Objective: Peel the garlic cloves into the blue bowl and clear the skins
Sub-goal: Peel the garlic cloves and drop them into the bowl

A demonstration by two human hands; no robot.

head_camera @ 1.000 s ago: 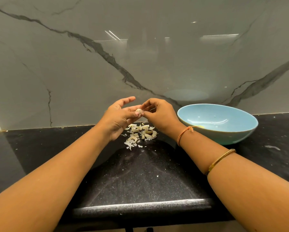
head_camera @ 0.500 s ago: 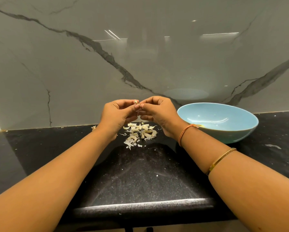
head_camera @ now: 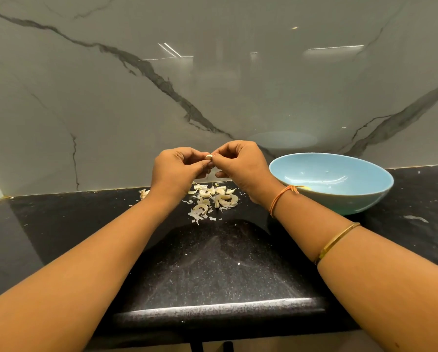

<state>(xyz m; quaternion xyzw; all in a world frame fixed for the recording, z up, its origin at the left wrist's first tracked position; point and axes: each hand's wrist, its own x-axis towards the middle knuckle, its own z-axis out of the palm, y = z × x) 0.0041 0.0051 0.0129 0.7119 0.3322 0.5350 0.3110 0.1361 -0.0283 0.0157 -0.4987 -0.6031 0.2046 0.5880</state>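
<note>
Peeling a clove, task about midway

My left hand (head_camera: 177,168) and right hand (head_camera: 240,166) both pinch one garlic clove (head_camera: 209,156) above the pile of cloves and skins (head_camera: 214,199) by the counter's (head_camera: 212,262) back edge. The blue bowl (head_camera: 339,201) to the right looks nearly empty, and the skins are uncleared.

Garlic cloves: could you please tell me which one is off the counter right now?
The clove pinched between the fingertips of the left hand and right hand, held above the pile; every other piece lies on the black counter.
</note>
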